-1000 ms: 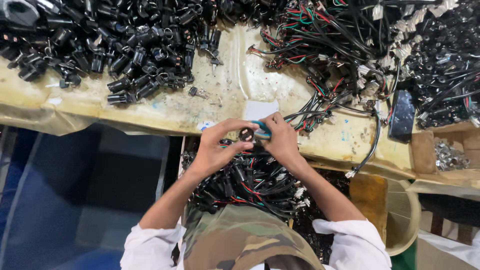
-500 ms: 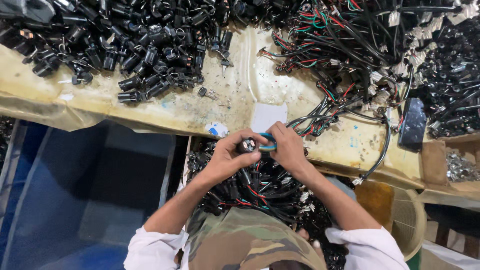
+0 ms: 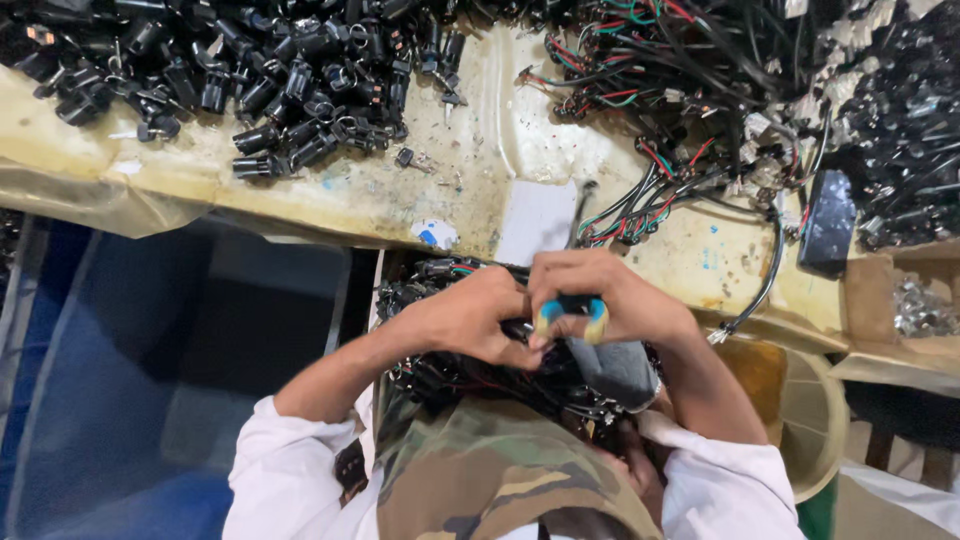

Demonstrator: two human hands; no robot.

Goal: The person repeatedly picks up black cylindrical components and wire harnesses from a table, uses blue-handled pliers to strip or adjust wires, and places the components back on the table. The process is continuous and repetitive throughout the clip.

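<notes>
The fingers of the right hand (image 3: 610,300) are wrapped around a hand tool with blue-tipped handles (image 3: 570,318) and press the two handles together. The fingers of the left hand (image 3: 470,318) are curled and pinch a small black part just at the tool; the part itself is hidden between the two hands, so I cannot tell its shape. Both hands touch each other, close to the chest, above a tray of black wired connectors (image 3: 440,375) that lies on the lap, below the edge of the worn yellow bench (image 3: 480,170).

On the bench, a heap of loose black plugs (image 3: 250,80) lies at the far left, and a tangle of red, green and black wires (image 3: 690,120) at the far right. A white card (image 3: 535,220) lies between them, near the edge.

To do this squeeze well, I judge the left hand should keep the part steady and straight in the tool, with the fingertips away from the closing end, while the right hand presses evenly and does not twist.
</notes>
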